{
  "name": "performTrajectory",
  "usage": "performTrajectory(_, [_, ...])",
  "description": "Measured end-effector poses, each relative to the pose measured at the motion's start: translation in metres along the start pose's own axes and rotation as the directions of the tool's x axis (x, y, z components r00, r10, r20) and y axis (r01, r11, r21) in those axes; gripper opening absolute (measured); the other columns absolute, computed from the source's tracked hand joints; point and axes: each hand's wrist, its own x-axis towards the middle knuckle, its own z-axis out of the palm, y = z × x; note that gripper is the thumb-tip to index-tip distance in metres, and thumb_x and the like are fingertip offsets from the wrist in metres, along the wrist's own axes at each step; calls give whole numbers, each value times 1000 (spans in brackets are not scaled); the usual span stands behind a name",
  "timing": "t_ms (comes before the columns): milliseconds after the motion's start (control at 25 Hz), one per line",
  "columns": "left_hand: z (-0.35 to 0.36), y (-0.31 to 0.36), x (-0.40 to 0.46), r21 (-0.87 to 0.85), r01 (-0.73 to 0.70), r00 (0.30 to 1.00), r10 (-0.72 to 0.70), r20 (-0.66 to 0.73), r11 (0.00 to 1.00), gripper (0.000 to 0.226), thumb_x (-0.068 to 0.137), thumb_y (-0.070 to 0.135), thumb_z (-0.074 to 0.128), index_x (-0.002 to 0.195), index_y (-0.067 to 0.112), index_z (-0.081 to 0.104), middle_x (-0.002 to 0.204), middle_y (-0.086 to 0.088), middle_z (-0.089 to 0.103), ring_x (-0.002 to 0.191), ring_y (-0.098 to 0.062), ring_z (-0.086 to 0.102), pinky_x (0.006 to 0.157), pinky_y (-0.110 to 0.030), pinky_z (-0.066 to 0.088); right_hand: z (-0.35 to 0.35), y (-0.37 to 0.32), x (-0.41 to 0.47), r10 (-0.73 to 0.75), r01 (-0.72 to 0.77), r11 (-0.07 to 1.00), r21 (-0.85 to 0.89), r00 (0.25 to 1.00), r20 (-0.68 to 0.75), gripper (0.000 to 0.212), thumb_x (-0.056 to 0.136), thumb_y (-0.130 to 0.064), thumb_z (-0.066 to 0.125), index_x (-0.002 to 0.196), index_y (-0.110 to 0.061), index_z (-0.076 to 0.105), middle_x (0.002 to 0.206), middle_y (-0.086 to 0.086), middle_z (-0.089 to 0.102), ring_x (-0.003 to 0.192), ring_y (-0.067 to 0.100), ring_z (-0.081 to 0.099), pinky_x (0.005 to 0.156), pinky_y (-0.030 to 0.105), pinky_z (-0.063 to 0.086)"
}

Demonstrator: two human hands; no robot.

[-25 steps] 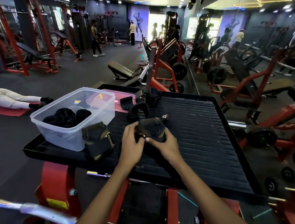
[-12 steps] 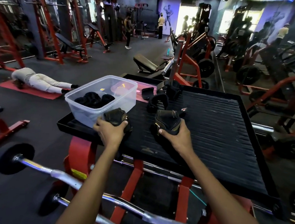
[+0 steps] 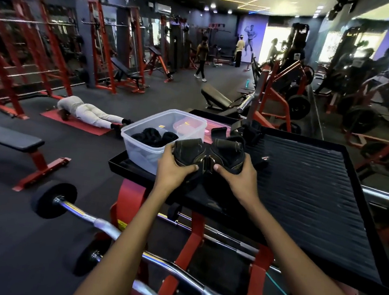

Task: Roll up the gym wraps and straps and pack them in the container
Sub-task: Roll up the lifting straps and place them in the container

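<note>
A clear plastic container (image 3: 137,147) stands at the near left of a black ribbed platform (image 3: 310,189), with several rolled black wraps (image 3: 153,136) inside. My left hand (image 3: 173,171) grips one black and gold rolled wrap (image 3: 186,150) just beside the container's near right corner. In my right hand (image 3: 236,176) is a second black and gold wrap (image 3: 228,152), held close against the first so the two meet in the middle. More black straps (image 3: 246,132) lie loose on the platform behind my hands.
A pink lid (image 3: 208,130) lies behind the container. A chrome curl bar (image 3: 111,229) with black plates crosses below the platform. A black bench (image 3: 8,138) stands at left. A person lies on a red mat (image 3: 79,124); others stand far back among red machines.
My left hand lifted the wrap it took from beside the container and brought it right, against the wrap in my right hand. The camera view shifted left and up.
</note>
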Motion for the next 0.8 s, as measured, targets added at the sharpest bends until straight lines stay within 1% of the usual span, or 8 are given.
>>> performTrajectory(80, [-15, 13, 14, 13, -41, 998, 42, -35, 999, 70, 59, 4, 84, 118, 12, 47, 104, 2, 59, 101, -17, 60, 89, -24, 47, 13, -12, 11, -38, 38, 999, 5, 999, -2, 54, 63, -29, 84, 108, -23, 56, 111, 3, 65, 104, 17, 61, 94, 34, 49])
performTrajectory(160, [-32, 22, 33, 58, -65, 997, 67, -41, 996, 70, 60, 4, 82, 121, 12, 47, 105, 5, 55, 101, -14, 55, 85, -17, 41, 30, -26, 23, -60, 60, 998, 17, 998, 10, 55, 62, -29, 84, 108, -27, 54, 113, 2, 63, 106, 16, 60, 95, 33, 48])
performTrajectory(320, [-66, 30, 82, 102, -156, 988, 153, 34, 983, 78, 61, 2, 81, 127, 13, 42, 112, 4, 52, 108, -15, 52, 90, -21, 40, 68, -53, 49, -74, 72, 995, 74, 997, 24, 67, 66, -15, 83, 121, -21, 44, 115, -2, 60, 105, 8, 57, 90, 11, 42])
performTrajectory(440, [-90, 27, 126, 153, -196, 980, 192, 47, 968, 72, 60, 5, 83, 122, 16, 49, 111, 4, 56, 106, -14, 54, 90, -22, 41, 101, -67, 69, -72, 72, 996, 49, 997, 2, 68, 68, -11, 82, 125, -14, 43, 104, -12, 55, 95, -7, 52, 77, -5, 34])
performTrajectory(560, [-101, 23, 173, 143, -193, 981, 187, 51, 971, 65, 59, 10, 85, 115, 15, 52, 109, 3, 59, 102, -14, 56, 87, -24, 44, 128, -70, 91, -38, 40, 999, 29, 997, -63, 71, 68, -16, 82, 126, -15, 42, 111, -5, 58, 103, 7, 55, 83, 10, 39])
performTrajectory(640, [-101, 16, 202, 188, -206, 974, 183, 129, 960, 66, 60, 12, 85, 116, 12, 51, 110, 1, 58, 101, -15, 55, 85, -25, 44, 143, -68, 105, -25, 23, 1000, -16, 994, -110, 71, 67, -21, 83, 125, -17, 42, 115, 0, 59, 108, 14, 55, 87, 19, 40])
performTrajectory(720, [-96, 3, 226, 239, -246, 952, 188, 241, 939, 68, 58, 10, 86, 116, 10, 49, 107, 0, 57, 97, -15, 53, 79, -20, 41, 155, -66, 119, -4, -14, 994, -110, 986, -166, 71, 64, -27, 84, 122, -20, 43, 117, 7, 58, 110, 19, 54, 88, 23, 41])
performTrajectory(800, [-86, -12, 246, 257, -303, 916, 206, 343, 918, 66, 57, 5, 85, 111, 8, 49, 103, -1, 55, 94, -15, 52, 72, -15, 37, 162, -66, 131, 14, -47, 984, -172, 982, -188, 67, 63, -24, 84, 117, -18, 45, 115, 7, 60, 104, 16, 55, 82, 20, 39])
